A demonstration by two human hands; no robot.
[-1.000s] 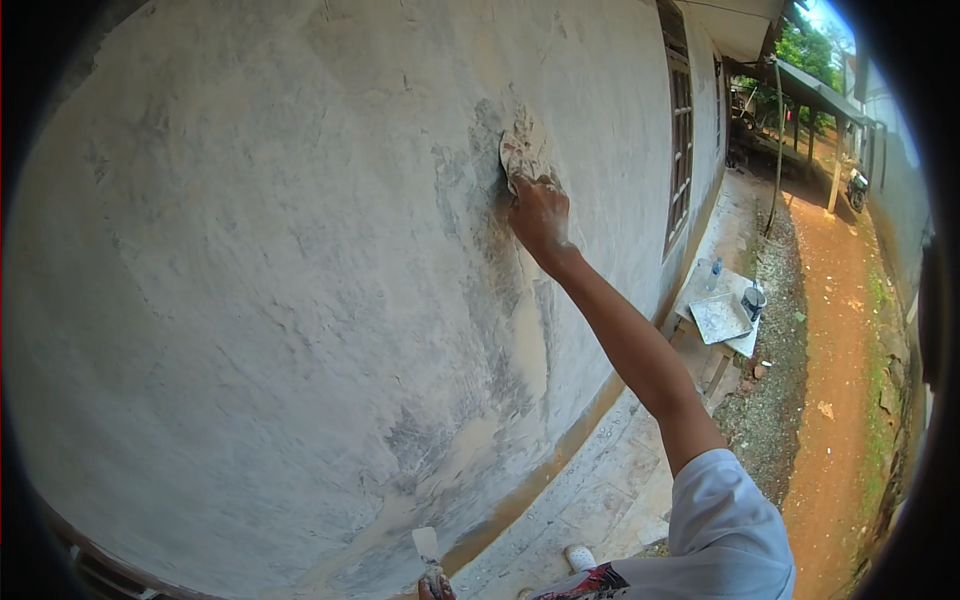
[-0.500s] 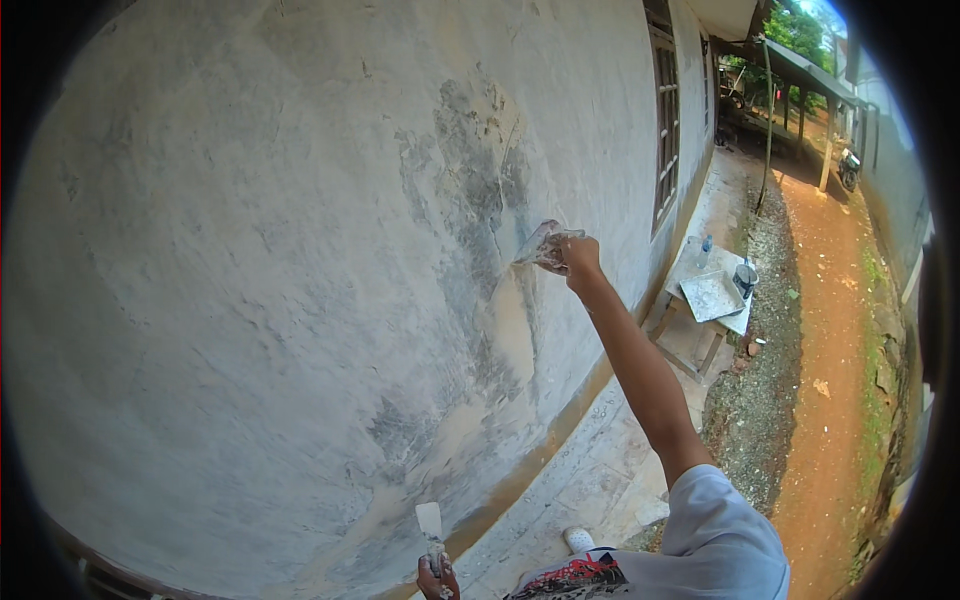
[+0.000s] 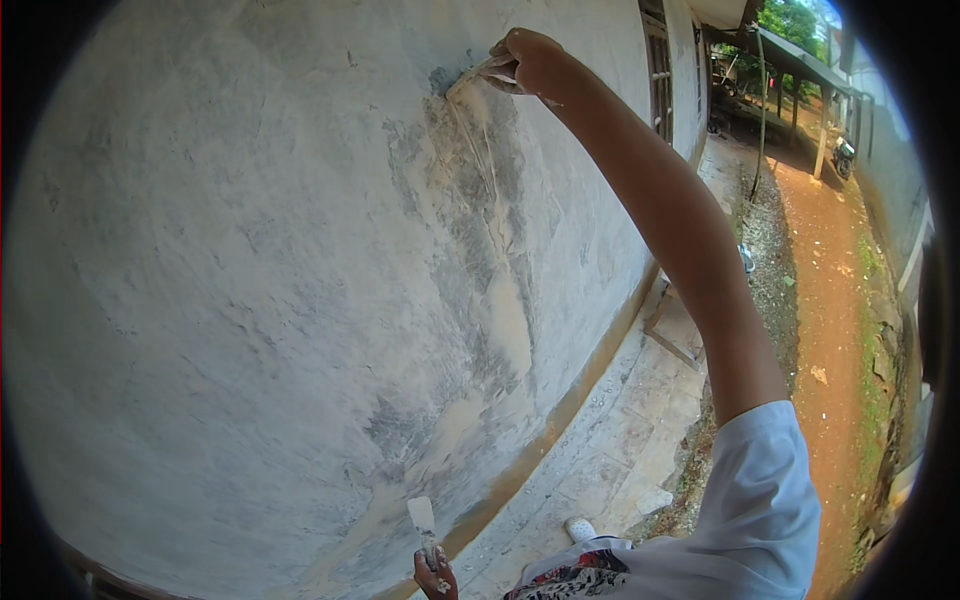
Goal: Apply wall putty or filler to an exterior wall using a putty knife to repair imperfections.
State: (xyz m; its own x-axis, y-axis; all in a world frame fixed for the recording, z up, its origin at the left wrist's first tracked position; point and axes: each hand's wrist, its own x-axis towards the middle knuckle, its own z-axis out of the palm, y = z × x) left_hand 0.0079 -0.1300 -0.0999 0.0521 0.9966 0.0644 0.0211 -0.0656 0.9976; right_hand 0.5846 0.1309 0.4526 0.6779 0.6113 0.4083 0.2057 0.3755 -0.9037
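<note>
High on the grey plastered wall (image 3: 250, 250), my right hand (image 3: 522, 62) is closed around a flat putty scraper (image 3: 472, 78). Its blade edge presses against the top of a dark, rough patch (image 3: 440, 150). Below it a thin crack runs down to smooth beige filler (image 3: 511, 330). Low at the bottom of the view, my left hand (image 3: 435, 577) grips a putty knife (image 3: 422, 514) by its smeared handle. That knife's pale blade points upward, seemingly apart from the wall. Whitish paste marks the fingers of both hands.
A barred window (image 3: 660, 75) is set farther along the wall. My right arm mostly covers a small work table (image 3: 675, 335) on the pavement strip (image 3: 610, 460). Beyond lie gravel, an orange dirt path (image 3: 825, 400), a thin pole (image 3: 760, 120) and a parked motorbike (image 3: 843, 157).
My right hand has risen with its scraper from mid-wall to the top of the dark patch, and the arm now blocks most of the table. The left hand has barely shifted.
</note>
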